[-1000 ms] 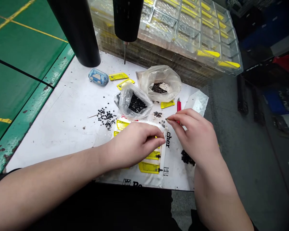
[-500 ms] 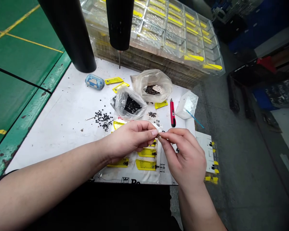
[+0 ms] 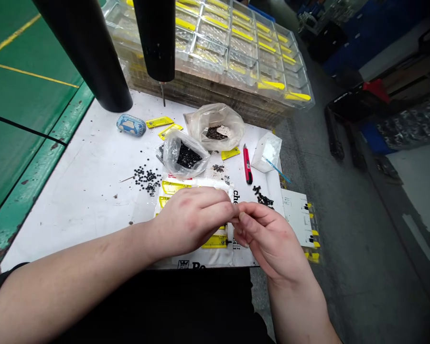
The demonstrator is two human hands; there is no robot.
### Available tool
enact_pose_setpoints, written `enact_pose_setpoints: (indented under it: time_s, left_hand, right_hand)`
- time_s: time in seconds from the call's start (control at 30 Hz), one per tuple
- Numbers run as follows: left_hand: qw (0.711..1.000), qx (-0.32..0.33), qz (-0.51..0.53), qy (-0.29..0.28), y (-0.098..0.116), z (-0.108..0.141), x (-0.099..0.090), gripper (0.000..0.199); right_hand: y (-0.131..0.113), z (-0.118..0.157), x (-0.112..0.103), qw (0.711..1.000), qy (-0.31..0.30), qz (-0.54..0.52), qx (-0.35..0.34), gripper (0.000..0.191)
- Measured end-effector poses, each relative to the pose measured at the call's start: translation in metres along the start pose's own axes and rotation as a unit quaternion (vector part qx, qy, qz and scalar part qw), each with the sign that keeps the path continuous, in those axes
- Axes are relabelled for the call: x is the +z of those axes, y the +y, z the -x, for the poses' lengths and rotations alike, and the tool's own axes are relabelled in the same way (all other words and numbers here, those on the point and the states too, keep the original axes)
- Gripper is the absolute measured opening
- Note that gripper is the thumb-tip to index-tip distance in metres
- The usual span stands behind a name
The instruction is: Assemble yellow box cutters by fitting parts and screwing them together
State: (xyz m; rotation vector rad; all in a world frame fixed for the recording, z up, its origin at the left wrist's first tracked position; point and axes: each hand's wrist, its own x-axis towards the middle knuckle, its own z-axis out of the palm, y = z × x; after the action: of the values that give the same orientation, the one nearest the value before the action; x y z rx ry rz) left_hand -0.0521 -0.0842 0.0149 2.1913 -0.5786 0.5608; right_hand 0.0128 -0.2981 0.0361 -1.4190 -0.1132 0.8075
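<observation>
Person at a white-sheeted bench (image 3: 75, 224), both bare hands raised over its near edge. Left hand (image 3: 191, 222) and right hand (image 3: 270, 241) are pinched closed, fingertips (image 3: 241, 216) meeting at the middle; anything between them is hidden, can't tell. Under the hands, flat yellow plastic pieces (image 3: 215, 241) with small black fittings lie on a white printed bag (image 3: 200, 262). From the hands: clear plastic bag of black granules (image 3: 184, 160) at 11 o'clock, loose black beads (image 3: 146, 180) at 10, red utility knife (image 3: 247, 165) at 1, loose black bits (image 3: 262, 198) at 1, just beyond the right hand. Blue oval tin (image 3: 131, 125) further out at 11; stacked clear plastic trays (image 3: 215, 48) at 12.
</observation>
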Motion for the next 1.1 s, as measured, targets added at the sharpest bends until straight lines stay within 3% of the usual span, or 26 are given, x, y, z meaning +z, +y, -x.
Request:
enact_pose_setpoints:
  time_s: [0.2, 0.3, 0.4, 0.47, 0.57, 0.67, 0.9, 1.1]
  left_hand:
    - [0.999, 0.017, -0.031, -0.017, 0.001, -0.003, -0.002, 0.022]
    - [0.999, -0.025, -0.025, -0.033, -0.001, -0.004, -0.003, 0.025]
    - [0.991, -0.058, -0.046, -0.108, -0.003, -0.006, -0.006, 0.026]
    - [0.980, -0.038, -0.070, -0.182, -0.004, -0.007, -0.007, 0.023]
    - [0.964, 0.016, -0.083, -0.252, -0.003, -0.007, -0.005, 0.029]
    - [0.957, 0.046, -0.084, -0.272, -0.002, -0.006, -0.002, 0.017]
    - [0.947, 0.050, -0.071, -0.310, 0.000, -0.004, 0.003, 0.009]
    - [0.946, 0.060, -0.070, -0.310, -0.001, -0.001, 0.010, 0.022]
  right_hand:
    - [0.004, 0.004, -0.008, 0.999, -0.016, 0.027, -0.012, 0.029]
    - [0.007, 0.007, -0.019, 0.980, 0.009, 0.183, -0.077, 0.021]
    - [0.009, 0.014, -0.033, 0.903, 0.040, 0.394, -0.168, 0.009]
    - [0.014, 0.020, -0.041, 0.849, 0.019, 0.482, -0.216, 0.008]
    - [0.024, 0.029, -0.049, 0.787, -0.039, 0.549, -0.280, 0.015]
    - [0.033, 0.037, -0.051, 0.743, -0.063, 0.593, -0.305, 0.020]
    - [0.037, 0.040, -0.045, 0.710, -0.078, 0.637, -0.288, 0.019]
    - [0.034, 0.039, -0.037, 0.691, -0.072, 0.658, -0.290, 0.015]
